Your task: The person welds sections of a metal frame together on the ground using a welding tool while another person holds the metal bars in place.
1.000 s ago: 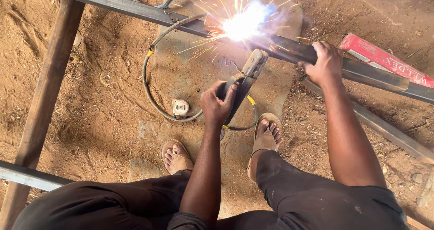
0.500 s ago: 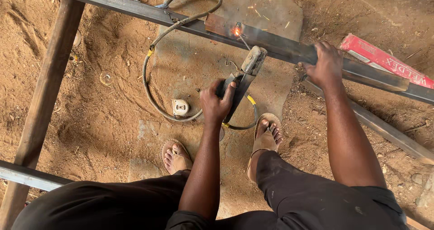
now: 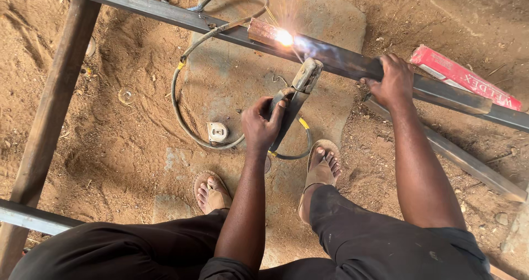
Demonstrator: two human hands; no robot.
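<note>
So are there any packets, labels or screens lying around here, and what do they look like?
Red packet: long, flat box with white lettering, lying on the sandy ground at the upper right, just beyond the steel bar that the right hand grips.
No screens or signs are in view.

Left hand (image 3: 263,127) grips electrode holder (image 3: 295,95) — sparks on steel bar (image 3: 341,60).

We have single view only, head camera, no second view to share scene with. We look steeply down from above own body, facing forward over knees and sandalled feet to dirt floor (image 3: 99,148). We sit near: left hand (image 3: 263,127) mid-frame, right hand (image 3: 392,82) up-right of it, steel bar (image 3: 165,13) crossing beyond both hands near top edge.
</note>
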